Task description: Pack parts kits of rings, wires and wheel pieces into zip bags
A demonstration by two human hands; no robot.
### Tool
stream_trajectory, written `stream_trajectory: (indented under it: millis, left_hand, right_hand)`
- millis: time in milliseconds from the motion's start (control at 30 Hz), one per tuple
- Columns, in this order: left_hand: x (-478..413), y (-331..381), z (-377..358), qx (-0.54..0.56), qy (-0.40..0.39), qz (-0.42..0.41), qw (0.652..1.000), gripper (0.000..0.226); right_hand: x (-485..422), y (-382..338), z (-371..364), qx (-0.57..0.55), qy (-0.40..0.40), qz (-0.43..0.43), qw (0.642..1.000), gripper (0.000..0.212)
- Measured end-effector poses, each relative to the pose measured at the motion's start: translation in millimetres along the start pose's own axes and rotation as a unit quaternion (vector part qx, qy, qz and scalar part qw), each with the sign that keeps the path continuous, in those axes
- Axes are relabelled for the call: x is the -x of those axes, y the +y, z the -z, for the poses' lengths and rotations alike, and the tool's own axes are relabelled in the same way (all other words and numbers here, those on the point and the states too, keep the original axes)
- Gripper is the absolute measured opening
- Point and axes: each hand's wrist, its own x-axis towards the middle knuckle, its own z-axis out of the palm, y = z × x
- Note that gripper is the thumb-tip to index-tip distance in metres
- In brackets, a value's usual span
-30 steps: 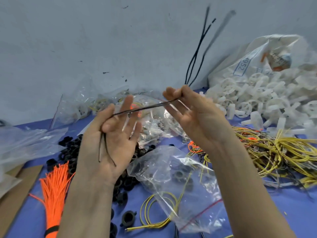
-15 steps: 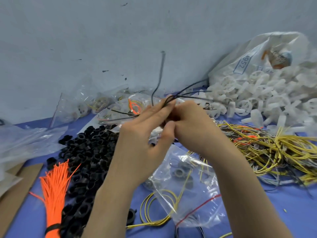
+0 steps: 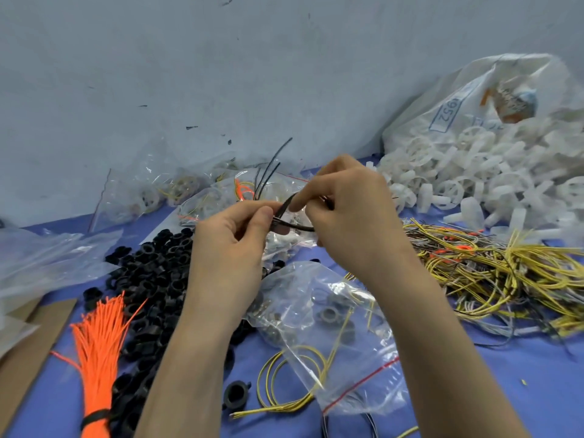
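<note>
Thin black wires (image 3: 268,175) are held above the table, folded into a loop between both hands. My left hand (image 3: 234,241) pinches them between thumb and forefinger. My right hand (image 3: 350,213) grips the loop's other side, forefinger pointing at the fold. The wires' free ends stick up behind the hands. Below them lies a clear zip bag (image 3: 331,336) holding black rings and coiled yellow wire (image 3: 294,384). A pile of black rings (image 3: 151,279) lies to the left, white wheel pieces (image 3: 474,175) at the back right, tangled yellow wires (image 3: 505,273) at the right.
A bundle of orange wires (image 3: 98,352) tied with a black band lies at the front left, beside a cardboard strip (image 3: 28,343). Filled zip bags (image 3: 189,188) are heaped against the grey wall. Empty clear bags (image 3: 47,257) lie at the far left. Blue table surface (image 3: 505,390) shows at the front right.
The hands came together from holding the black wires stretched apart, and the wires are now folded into a loop. The free ends swung from upper right to above the hands.
</note>
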Motion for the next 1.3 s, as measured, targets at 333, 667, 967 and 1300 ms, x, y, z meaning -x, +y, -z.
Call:
stream_trajectory:
  millis: [333, 667, 967, 1300]
  left_hand:
    - [-2, 2, 22, 0.106, -0.118, 0.071, 0.985, 0.028]
    - [-1, -15, 15, 0.115, -0.101, 0.027, 0.988, 0.014]
    - [-2, -8, 21, 0.071, -0.248, 0.003, 0.966, 0.025]
    - [-13, -31, 66, -0.06, -0.132, 0.065, 0.987, 0.044]
  right_hand:
    - [4, -6, -16, -0.013, -0.165, 0.091, 0.982, 0.037]
    - [1, 9, -10, -0.219, -0.207, -0.166, 0.939, 0.022]
    - [-1, 13, -13, -0.572, -0.256, -0.35, 0.696, 0.032]
    - [-6, 52, 54, -0.525, -0.035, -0.238, 0.816, 0.032]
